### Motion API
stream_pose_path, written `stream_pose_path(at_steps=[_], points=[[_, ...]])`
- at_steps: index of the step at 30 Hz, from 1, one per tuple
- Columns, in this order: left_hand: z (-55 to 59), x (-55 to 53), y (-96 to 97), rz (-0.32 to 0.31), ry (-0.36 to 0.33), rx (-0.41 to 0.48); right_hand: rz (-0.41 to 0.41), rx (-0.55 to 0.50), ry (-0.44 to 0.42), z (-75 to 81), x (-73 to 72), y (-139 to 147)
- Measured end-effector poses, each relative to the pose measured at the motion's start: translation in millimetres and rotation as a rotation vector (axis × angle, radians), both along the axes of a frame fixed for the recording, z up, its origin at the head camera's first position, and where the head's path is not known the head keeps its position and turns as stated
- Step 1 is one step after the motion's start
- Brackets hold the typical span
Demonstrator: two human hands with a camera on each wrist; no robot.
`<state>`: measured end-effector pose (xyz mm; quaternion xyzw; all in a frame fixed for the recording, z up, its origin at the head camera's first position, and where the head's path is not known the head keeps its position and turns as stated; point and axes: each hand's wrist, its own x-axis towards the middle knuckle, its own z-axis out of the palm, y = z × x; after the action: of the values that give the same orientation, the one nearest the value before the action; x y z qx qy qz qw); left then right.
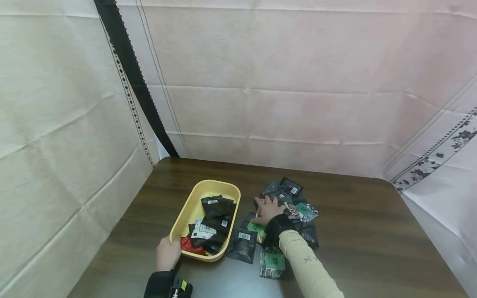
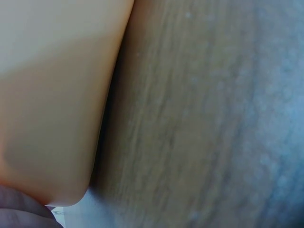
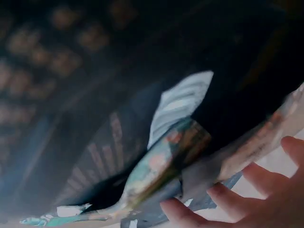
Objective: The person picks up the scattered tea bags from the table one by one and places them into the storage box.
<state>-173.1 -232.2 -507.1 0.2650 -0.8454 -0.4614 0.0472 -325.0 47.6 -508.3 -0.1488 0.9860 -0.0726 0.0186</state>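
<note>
A yellow plastic basin (image 1: 181, 212) holds several black packets (image 1: 218, 207) and a red packet (image 1: 192, 246). My left hand (image 1: 168, 253) grips its near left corner; in the left wrist view part of that hand (image 2: 21, 211) shows under the basin's pale wall (image 2: 52, 118). To the right of the basin, my right hand (image 1: 269, 210) lies over a loose pile of dark packets (image 1: 275, 191), its fingers spread. The right wrist view has those fingertips (image 3: 228, 197) against the packets, with a white label (image 3: 180, 104) close by; nothing is visibly pinched.
A black packet with a white label (image 1: 243, 246) lies beside the basin, and a clear packet with a green label (image 1: 272, 263) nearer the front. More packets (image 1: 306, 211) lie right of the hand. The brown wooden table (image 1: 357, 231) ends against pale cloth walls (image 1: 298, 82).
</note>
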Motion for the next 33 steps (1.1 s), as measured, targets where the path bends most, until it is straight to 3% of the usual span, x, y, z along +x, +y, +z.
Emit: stream_pose_path(at_steps=[5, 10, 14, 17, 21, 28, 33], points=[[0.7, 1.0, 1.0, -0.002, 0.002, 0.026, 0.039, 0.066, 0.123, -7.2, -2.6, 1.4], [0.6, 0.7, 0.0, 0.000, 0.007, 0.024, 0.102, -0.015, 0.190, -15.5, -4.8, 3.1], [-0.9, 0.0, -0.4, -0.002, 0.007, 0.014, 0.156, -0.015, 0.239, -17.4, -5.0, 4.4], [-2.3, -0.3, -0.9, -0.005, 0.012, 0.005, 0.191, 0.000, 0.250, -11.1, -4.1, 4.9], [-2.8, -0.3, -1.4, -0.011, 0.019, 0.006, 0.207, -0.055, 0.232, 5.4, -3.4, 6.2], [-1.3, 0.7, -2.5, -0.011, 0.024, 0.006, 0.182, -0.283, 0.230, 32.0, -2.3, -6.8], [-3.0, -0.1, -1.7, -0.019, 0.006, 0.017, 0.240, -0.339, 0.242, 45.1, 6.9, -29.7]])
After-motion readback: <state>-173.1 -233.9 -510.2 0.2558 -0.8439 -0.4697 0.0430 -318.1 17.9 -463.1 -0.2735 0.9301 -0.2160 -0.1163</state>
